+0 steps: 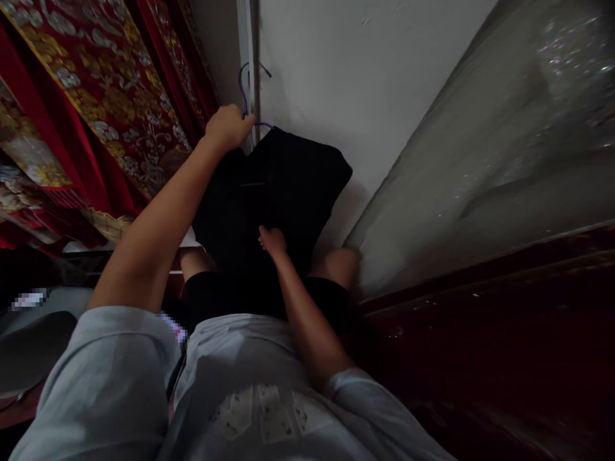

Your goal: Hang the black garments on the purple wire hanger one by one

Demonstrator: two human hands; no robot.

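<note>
A black shirt hangs in front of me on a thin blue-purple clothes hanger. My left hand is closed around the hanger near the shirt's neck, just below the hook. The hook stands beside an upright metal strip on the wall. Lower down, my right hand is closed against the front of the shirt, its fingers curled at the cloth. The dark fabric hides exactly what part these fingers pinch. A thin pale line crosses the shirt's chest.
Red cloth with gold and silver embroidery hangs at the left. A grey-white wall stands ahead, with clear plastic sheeting on the right. Dark red wood lies at lower right. A grey rounded object is at lower left.
</note>
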